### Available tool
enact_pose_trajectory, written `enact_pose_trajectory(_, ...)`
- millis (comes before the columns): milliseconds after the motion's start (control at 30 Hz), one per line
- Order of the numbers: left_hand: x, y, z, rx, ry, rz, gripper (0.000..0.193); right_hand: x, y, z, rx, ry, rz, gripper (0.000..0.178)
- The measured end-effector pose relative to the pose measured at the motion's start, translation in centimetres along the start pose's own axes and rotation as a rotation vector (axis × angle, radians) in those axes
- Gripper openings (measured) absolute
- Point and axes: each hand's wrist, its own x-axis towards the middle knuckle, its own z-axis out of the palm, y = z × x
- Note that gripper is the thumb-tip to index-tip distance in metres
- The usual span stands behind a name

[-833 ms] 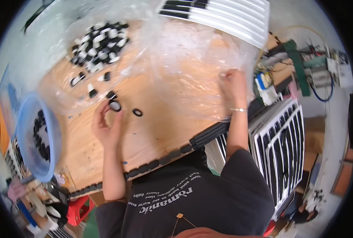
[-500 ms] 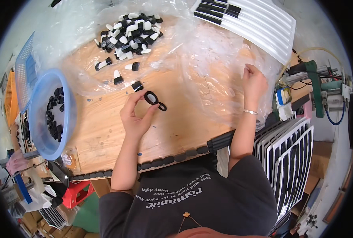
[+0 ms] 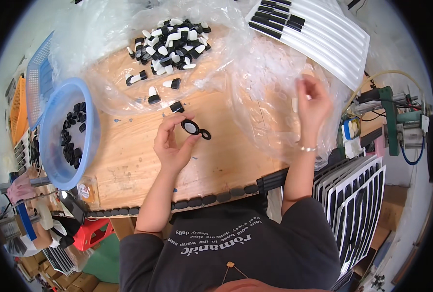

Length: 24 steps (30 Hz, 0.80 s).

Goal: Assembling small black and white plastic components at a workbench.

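My left hand (image 3: 170, 146) pinches a small black piece (image 3: 190, 127) between thumb and fingers, above the wooden table. The piece has a larger oval ring with a pale grey-white centre, joined to a smaller ring (image 3: 205, 134). Over the clear plastic film on the right, my right hand (image 3: 314, 104) is raised with bent fingers, smeared by motion; whether they hold anything is unclear. A pale oval piece (image 3: 294, 104) shows beside it. Just beyond my left hand lies a black cap-like piece (image 3: 177, 107). Farther back is a heap of black and white pieces (image 3: 170, 46).
A blue basin (image 3: 92, 138) with black pieces stands at the left, near a blue basket (image 3: 40, 73). A ridged white tray (image 3: 323, 41) with black strips lies at the back right. Several loaded trays (image 3: 357, 204) stand upright at my right, below a green-framed device (image 3: 387, 121).
The whole view has shifted slightly. My left hand keeps its hold on the black piece, which has tilted a little. My right hand's fingers have moved and now look blurred.
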Motion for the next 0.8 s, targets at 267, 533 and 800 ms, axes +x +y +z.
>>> enact_pose_trajectory(267,-0.6,0.0,0.4,0.086,0.010,0.101,0.047,-8.3,-10.0,6.1,0.522,-0.379,-0.219,0.014)
enact_pose_trajectory(533,-0.4,0.4,0.1,0.159,-0.036,0.182,0.043,-9.4,-8.6,7.7,0.423,-0.348,-0.477,0.018)
enact_pose_trajectory(800,-0.2,0.4,0.1,0.155,0.054,0.204,0.042,-9.7,-9.0,7.1,0.275,-0.441,-0.516,0.025)
